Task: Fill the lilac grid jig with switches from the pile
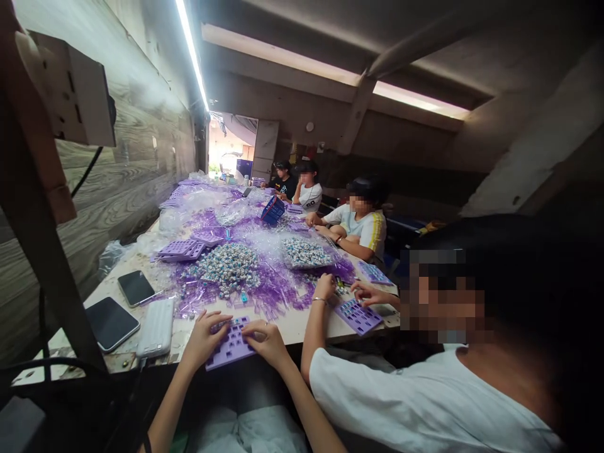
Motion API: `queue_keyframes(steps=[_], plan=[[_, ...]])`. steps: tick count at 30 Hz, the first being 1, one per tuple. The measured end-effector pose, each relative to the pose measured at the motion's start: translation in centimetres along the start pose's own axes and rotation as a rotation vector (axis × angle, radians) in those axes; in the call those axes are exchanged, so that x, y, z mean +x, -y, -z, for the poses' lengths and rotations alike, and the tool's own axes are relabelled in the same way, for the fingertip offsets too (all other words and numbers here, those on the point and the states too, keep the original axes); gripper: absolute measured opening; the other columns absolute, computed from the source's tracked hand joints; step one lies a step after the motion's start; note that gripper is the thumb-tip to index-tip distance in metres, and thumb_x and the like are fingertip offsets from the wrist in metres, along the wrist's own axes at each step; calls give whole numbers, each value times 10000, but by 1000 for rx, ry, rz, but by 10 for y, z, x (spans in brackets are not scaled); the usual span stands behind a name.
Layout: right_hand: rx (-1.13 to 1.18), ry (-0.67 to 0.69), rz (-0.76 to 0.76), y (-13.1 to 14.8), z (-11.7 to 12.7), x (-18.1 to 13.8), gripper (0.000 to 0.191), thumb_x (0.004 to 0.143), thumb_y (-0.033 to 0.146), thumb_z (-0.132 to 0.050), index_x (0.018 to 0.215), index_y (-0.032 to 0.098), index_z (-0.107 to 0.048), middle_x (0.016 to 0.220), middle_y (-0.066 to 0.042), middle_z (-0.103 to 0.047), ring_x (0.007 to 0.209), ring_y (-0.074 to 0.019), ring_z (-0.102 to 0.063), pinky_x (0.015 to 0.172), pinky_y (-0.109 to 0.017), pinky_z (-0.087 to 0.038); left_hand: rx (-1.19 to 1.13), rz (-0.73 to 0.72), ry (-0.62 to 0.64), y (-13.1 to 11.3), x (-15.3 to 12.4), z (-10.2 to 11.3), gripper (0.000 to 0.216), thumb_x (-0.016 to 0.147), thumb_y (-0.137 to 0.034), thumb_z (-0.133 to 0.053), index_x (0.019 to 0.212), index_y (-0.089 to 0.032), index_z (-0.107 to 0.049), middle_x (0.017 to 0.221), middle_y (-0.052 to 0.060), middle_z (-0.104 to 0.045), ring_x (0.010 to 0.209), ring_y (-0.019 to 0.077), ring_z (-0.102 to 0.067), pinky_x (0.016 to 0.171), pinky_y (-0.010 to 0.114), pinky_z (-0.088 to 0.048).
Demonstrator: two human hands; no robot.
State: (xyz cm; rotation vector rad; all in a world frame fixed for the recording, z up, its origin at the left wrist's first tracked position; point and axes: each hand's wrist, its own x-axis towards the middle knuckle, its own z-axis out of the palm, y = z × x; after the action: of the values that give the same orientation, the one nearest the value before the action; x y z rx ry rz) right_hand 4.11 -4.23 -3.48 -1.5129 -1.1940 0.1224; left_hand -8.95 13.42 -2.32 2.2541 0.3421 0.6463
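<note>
A purple tray [229,353] with rows of square holes lies at the table's near edge, tilted toward me. My left hand [206,335] is over its left side, fingers bent together at the upper left holes. Over the upper right part is my right hand [267,343], its thumb and fingers drawn together at the tray. Whatever is between the fingertips of either hand is too small to make out. Just beyond lies a heap of small white and blue pieces [229,267] on purple transparent strips [268,299].
Left of my hands lie a white power bank [156,327], a tablet-like device [112,323] and a phone [136,287]. Stacked purple trays [182,250] and a blue basket [272,210] stand farther back. A co-worker at right handles another purple tray [359,318]; several people sit beyond.
</note>
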Motion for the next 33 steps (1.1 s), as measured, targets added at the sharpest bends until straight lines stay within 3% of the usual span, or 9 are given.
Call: queue_keyframes(steps=[5,10,16,28,33], plan=[[-10,-29,-37,-1,1,-2,139,824,201,-684,911,256,-779,914,-37,-762,896,-219,-713,883,-388,-574,3,-18,7,0,0,0,309,871,-449,-563,1066,-309,-757,1113,25,-760,1221,297,-617,1185,585,-249],[-46,-55,-93,-4,1,5,232,800,254,-698,1023,233,-759,1070,-73,-706,987,-212,-691,860,-344,-598,0,-24,24,3,-1,-2,297,892,-425,-559,1093,-305,-742,1130,21,-755,1209,275,-623,1186,566,-253],[19,-100,-262,-14,2,-1,237,746,391,-763,873,191,-763,1095,-100,-679,974,-228,-693,905,-375,-595,-26,-7,29,-2,-2,-2,282,900,-416,-561,1087,-295,-733,1138,22,-752,1208,256,-629,1191,545,-252],[-7,17,-181,-5,-2,28,228,821,392,-724,936,199,-757,933,-61,-731,825,-179,-670,726,-285,-535,-24,-3,82,-5,-2,1,259,906,-356,-563,1097,-274,-718,1141,13,-748,1250,242,-600,1200,508,-233],[-74,46,-145,-3,-3,27,207,863,372,-682,962,201,-743,938,-60,-710,830,-185,-661,760,-304,-526,12,-10,84,-8,-2,1,276,919,-365,-543,1112,-282,-721,1148,19,-744,1236,245,-602,1195,485,-256]])
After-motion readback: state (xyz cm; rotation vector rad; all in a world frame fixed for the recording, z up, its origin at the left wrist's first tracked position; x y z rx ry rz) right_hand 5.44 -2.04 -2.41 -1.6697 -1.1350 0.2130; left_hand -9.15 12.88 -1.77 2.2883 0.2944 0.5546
